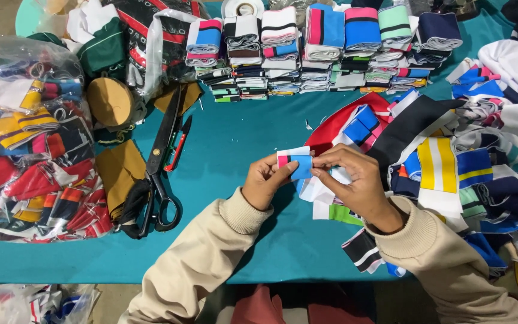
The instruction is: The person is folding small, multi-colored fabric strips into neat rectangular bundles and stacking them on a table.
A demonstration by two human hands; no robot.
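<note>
striped knit strip between both hands (pinched)

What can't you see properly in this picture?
- Head view: most of the small striped cloth piece is covered by the fingers of the left hand and right hand.
- The cloth pieces in the clear plastic bag are blurred by glare and crumpling.
- The tape roll is cut off by the top edge.
- The scissors hide part of the brown cloth beneath.
</note>
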